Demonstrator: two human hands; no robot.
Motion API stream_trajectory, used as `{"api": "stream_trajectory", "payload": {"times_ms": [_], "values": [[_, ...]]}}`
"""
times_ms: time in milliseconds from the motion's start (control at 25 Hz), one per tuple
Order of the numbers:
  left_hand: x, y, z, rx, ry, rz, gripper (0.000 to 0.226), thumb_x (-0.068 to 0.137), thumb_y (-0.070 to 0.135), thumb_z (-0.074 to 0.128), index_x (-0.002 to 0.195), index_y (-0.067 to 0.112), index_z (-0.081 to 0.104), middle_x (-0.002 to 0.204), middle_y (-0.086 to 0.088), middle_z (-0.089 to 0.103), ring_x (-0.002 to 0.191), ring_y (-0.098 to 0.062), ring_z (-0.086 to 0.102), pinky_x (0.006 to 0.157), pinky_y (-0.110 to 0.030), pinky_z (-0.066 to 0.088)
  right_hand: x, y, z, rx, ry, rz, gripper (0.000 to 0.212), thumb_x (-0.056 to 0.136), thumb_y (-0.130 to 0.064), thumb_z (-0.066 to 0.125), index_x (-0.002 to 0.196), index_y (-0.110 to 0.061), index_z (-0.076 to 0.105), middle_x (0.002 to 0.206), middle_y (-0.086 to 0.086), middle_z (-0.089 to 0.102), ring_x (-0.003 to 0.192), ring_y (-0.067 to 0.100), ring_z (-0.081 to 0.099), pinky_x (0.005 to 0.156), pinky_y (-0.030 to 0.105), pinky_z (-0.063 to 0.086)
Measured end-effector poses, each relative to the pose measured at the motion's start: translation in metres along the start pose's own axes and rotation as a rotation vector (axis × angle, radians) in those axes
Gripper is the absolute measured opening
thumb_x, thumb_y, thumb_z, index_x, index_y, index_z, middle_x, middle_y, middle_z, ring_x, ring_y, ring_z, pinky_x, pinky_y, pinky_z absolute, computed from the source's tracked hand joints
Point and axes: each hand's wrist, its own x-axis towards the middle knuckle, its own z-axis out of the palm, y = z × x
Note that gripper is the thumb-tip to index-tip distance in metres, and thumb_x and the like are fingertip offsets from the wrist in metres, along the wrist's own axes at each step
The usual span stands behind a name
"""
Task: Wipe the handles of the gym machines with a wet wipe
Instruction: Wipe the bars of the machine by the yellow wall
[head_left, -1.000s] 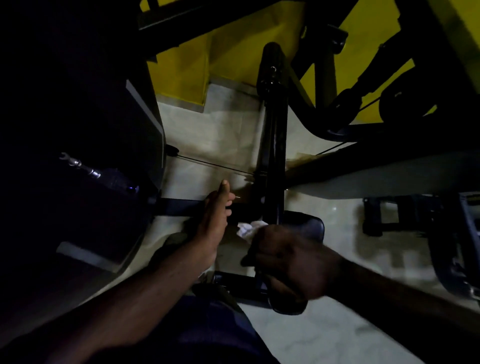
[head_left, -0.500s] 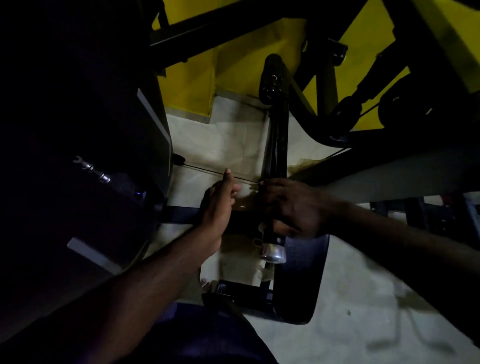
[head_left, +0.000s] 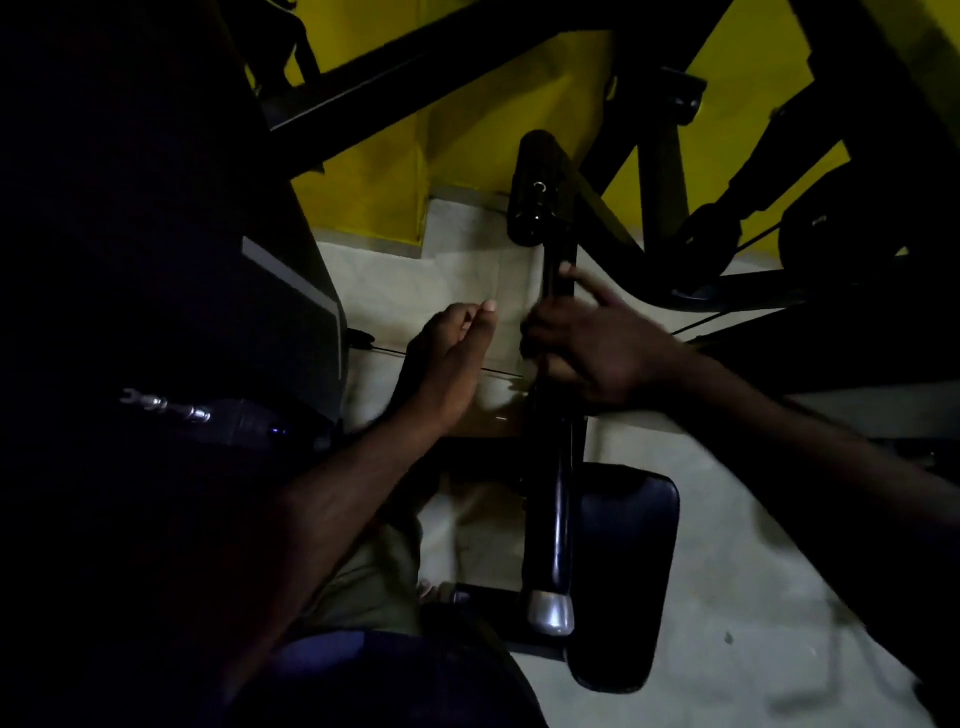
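Handle (head_left: 555, 467): your right hand (head_left: 597, 343) grips its middle, wipe hidden; your left hand (head_left: 447, 358) hangs loose and empty. I judge the upper part remains.

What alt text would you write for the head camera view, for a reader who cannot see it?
In dim light, a person's right hand grips a black machine handle bar partway up, forefinger extended along it. The left hand hovers beside it, apart from the bar. No wipe is visible; a black pad lies beside the bar's silver end cap.
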Motion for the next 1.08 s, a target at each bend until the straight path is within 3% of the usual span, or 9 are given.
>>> {"api": "stream_trajectory", "payload": {"times_ms": [120,200,320,440,520,680,800,920,1080], "values": [[0.040,0.018,0.003,0.126,0.003,0.151,0.048,0.100,0.054,0.048,0.127,0.021,0.068,0.130,-0.001,0.067,0.120,-0.017,0.061,0.094,-0.023,0.042,0.026,0.037,0.010,0.097,0.105,0.276,0.041,0.103,-0.038,0.036,0.130,-0.021,0.062,0.143,0.004,0.056,0.145,0.020,0.042,0.125,0.058,0.011],[0.065,0.027,0.003,0.192,0.009,0.226,0.045,0.104,0.049,0.047,0.134,0.019,0.064,0.140,-0.001,0.062,0.129,-0.016,0.056,0.100,-0.021,0.039,0.006,0.004,0.016,0.352,0.203,0.342,0.040,0.101,-0.025,0.047,0.138,-0.014,0.059,0.156,0.009,0.046,0.152,0.022,0.034,0.124,0.052,0.022],[0.094,0.035,0.006,0.298,-0.051,0.357,0.048,0.108,0.044,0.045,0.148,0.020,0.053,0.161,0.000,0.042,0.148,-0.014,0.038,0.115,-0.024,0.032,-0.031,-0.076,0.014,0.688,0.257,0.433,0.056,0.102,-0.007,0.049,0.157,-0.011,0.040,0.170,0.005,0.022,0.159,0.017,0.013,0.128,0.034,0.018],[0.123,0.041,0.012,0.464,-0.180,0.609,0.049,0.110,0.035,0.044,0.153,0.013,0.048,0.168,-0.004,0.030,0.156,-0.018,0.025,0.124,-0.029,0.025,0.007,-0.069,0.020,0.760,0.339,0.630,0.066,0.102,0.000,0.045,0.161,0.003,0.015,0.171,0.020,0.002,0.160,0.031,0.000,0.129,0.043,0.015],[0.146,0.040,0.015,0.579,-0.256,0.781,0.049,0.110,0.029,0.041,0.153,0.005,0.045,0.167,-0.011,0.030,0.157,-0.026,0.023,0.128,-0.043,0.024,0.044,-0.035,0.023,0.852,0.387,0.788,0.071,0.096,-0.003,0.042,0.156,0.015,0.009,0.167,0.032,0.000,0.157,0.042,0.003,0.128,0.047,0.017],[0.172,0.030,0.011,0.769,-0.304,0.951,0.056,0.110,0.025,0.040,0.160,0.003,0.029,0.170,-0.014,0.023,0.159,-0.032,0.013,0.123,-0.058,0.026,0.026,-0.062,0.018,1.061,0.475,0.922,0.062,0.106,-0.013,0.042,0.162,-0.003,0.018,0.168,0.016,0.024,0.154,0.023,0.027,0.124,0.019,0.021],[0.174,0.028,0.012,0.769,-0.324,1.007,0.060,0.107,0.021,0.046,0.160,-0.001,0.026,0.168,-0.018,0.023,0.159,-0.036,0.011,0.124,-0.057,0.024,0.006,-0.092,0.003,1.295,0.510,1.085,0.042,0.110,-0.030,0.047,0.151,-0.026,0.045,0.133,-0.005,0.064,0.123,0.007,0.059,0.105,0.031,0.046],[0.178,0.028,0.008,0.772,-0.364,1.016,0.061,0.106,0.018,0.048,0.159,-0.002,0.026,0.168,-0.019,0.023,0.159,-0.038,0.010,0.123,-0.058,0.024,0.051,-0.024,0.015,1.717,0.509,1.125,0.028,0.109,-0.039,0.047,0.114,-0.019,0.066,0.102,0.001,0.075,0.092,0.019,0.072,0.087,0.041,0.056],[0.181,0.027,0.003,0.736,-0.454,1.058,0.071,0.093,0.007,0.044,0.159,-0.006,0.021,0.168,-0.023,0.018,0.158,-0.043,0.007,0.122,-0.063,0.023,0.069,0.030,0.012,2.169,0.465,1.081,0.050,0.105,-0.041,0.055,0.129,0.002,0.063,0.089,0.011,0.074,0.074,0.027,0.067,0.070,0.034,0.054]]}}
